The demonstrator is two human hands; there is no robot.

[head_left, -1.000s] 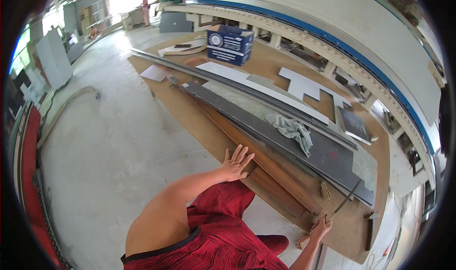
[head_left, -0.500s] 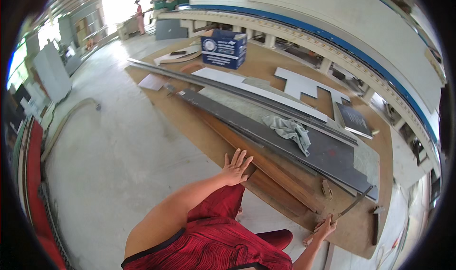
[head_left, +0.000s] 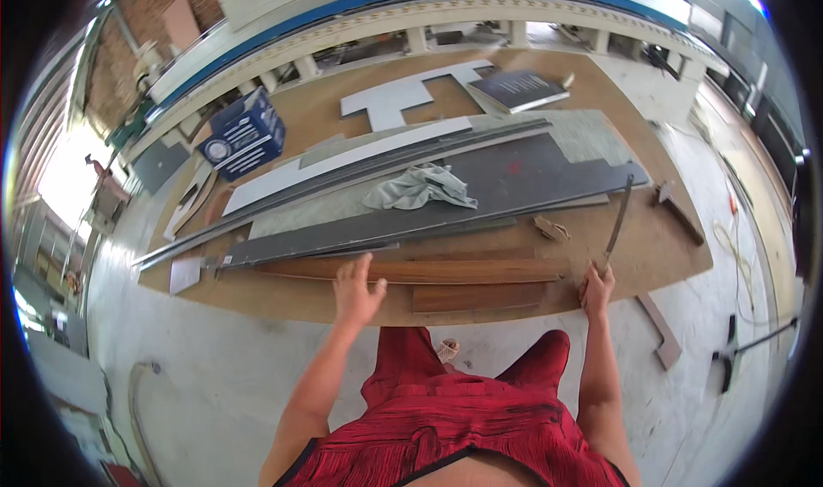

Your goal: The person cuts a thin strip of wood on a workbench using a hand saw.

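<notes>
Brown, the long wood-grain strip [head_left: 463, 271] is lying left-to-right on the desk [head_left: 639, 285], my nearer left hand [head_left: 357, 298] spread wide against its outline, my right hand [head_left: 597, 290] gripping a thin blade [head_left: 619, 221] beyond its right end.

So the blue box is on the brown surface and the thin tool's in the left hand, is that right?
No: the head view shows the thin tool in the right hand. The blue box is on the brown surface.
</notes>
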